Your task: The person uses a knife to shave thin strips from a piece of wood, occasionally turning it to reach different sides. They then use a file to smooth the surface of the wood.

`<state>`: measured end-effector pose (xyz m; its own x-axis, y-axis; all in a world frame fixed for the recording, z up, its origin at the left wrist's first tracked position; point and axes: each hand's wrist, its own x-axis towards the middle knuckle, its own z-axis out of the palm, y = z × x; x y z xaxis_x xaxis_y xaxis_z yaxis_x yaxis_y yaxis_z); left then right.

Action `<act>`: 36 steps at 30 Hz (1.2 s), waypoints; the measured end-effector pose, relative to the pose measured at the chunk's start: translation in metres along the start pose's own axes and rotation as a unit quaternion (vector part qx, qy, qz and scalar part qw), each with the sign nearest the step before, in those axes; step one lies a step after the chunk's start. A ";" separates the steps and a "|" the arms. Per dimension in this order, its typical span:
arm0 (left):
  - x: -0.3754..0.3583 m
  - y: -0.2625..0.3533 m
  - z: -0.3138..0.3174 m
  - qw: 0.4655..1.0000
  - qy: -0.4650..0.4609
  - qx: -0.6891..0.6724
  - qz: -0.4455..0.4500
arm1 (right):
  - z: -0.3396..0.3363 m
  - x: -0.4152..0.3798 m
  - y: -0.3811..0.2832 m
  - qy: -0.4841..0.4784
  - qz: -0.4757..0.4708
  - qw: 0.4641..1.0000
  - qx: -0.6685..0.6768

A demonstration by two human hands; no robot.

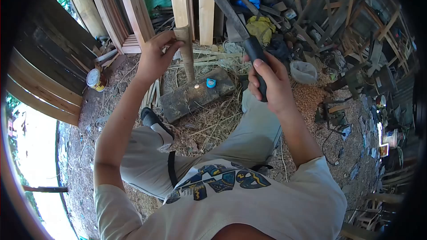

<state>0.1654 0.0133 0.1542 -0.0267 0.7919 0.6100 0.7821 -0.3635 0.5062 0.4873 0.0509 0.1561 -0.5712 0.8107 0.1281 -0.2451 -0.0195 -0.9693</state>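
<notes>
My left hand is closed around the upper part of a bamboo piece, which stands nearly upright with its lower end at a thick wooden board on the ground. In my right hand is a large knife, gripped by its black handle. Its long dark blade points up and away, tilted left, apart from the bamboo. A blue tape measure lies on the board, beside a small bright round spot I cannot make out.
Planks stand upright ahead. A tin can sits at left. To the right are a whitish plastic tub and wood shavings. Scrap wood is piled at far right. Bamboo strips and straw litter the ground around my legs.
</notes>
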 end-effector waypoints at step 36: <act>0.096 0.062 0.252 0.850 -0.220 -0.469 0.097 | -0.031 -0.183 -0.034 0.383 -0.018 0.918 -0.098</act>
<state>0.3683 0.1909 0.0907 0.4428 0.7047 0.5544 -0.1006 -0.5753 0.8117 0.6243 -0.0790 0.1592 0.1726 0.9838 0.0484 -0.0636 0.0601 -0.9962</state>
